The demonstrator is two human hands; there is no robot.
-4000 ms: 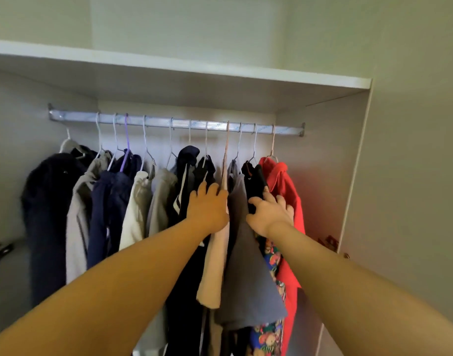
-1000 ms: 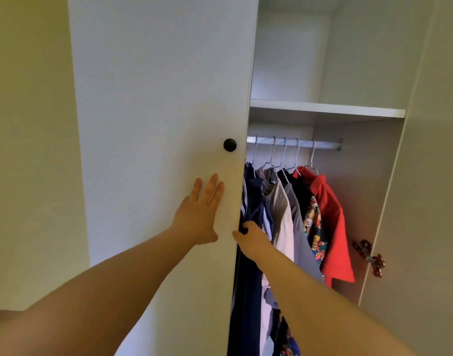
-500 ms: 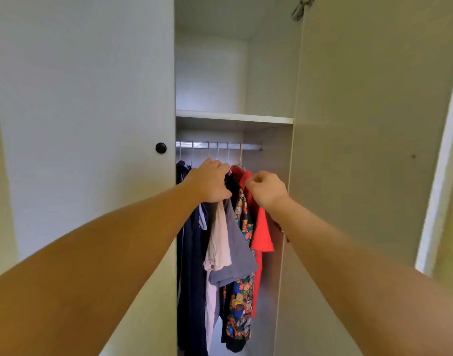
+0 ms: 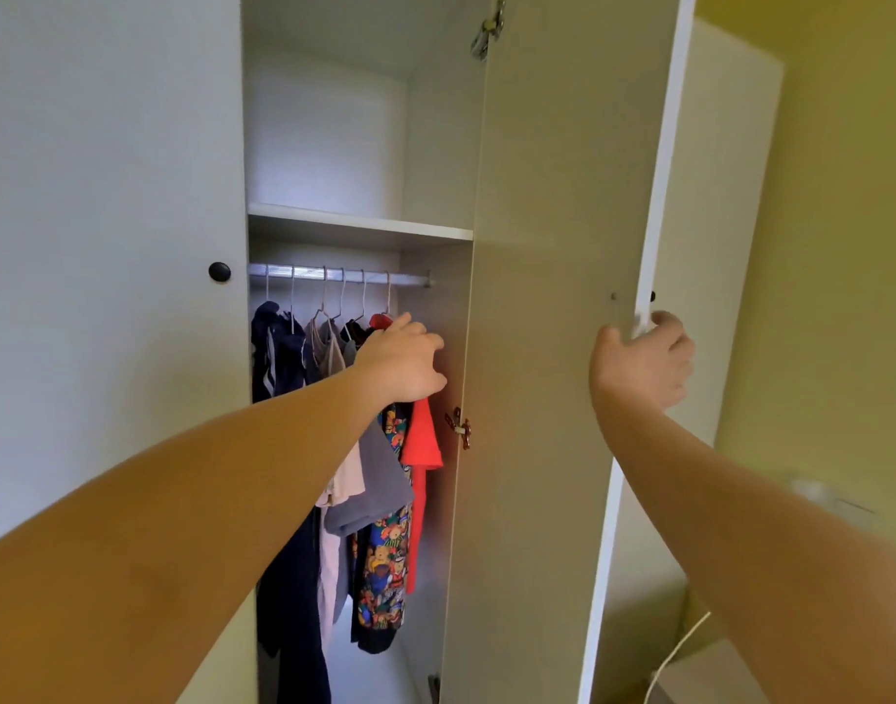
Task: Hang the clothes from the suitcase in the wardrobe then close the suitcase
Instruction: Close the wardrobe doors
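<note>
Quick tally: two hands, left hand (image 4: 403, 360) and right hand (image 4: 644, 365). Two wardrobe doors, left door (image 4: 110, 221) and right door (image 4: 552, 246). One shelf (image 4: 359, 223), one rail (image 4: 303, 272), six hanger hooks (image 4: 325, 293) over it. The garments (image 4: 375, 475) look like six, but they overlap a lot. One black knob (image 4: 219, 272) on the left door, one white cable (image 4: 682, 645).

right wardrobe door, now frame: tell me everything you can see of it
The right wardrobe door is a tall, flat, off-white panel, seemingly laminated board, with a white free edge. It stands swung open, inner face to the camera. A metal top hinge and a mid-height hinge show along its hinged side. A small dark knob peeks past the free edge, its screw visible on the inner face. The right hand grips that edge just below the knob.
</note>
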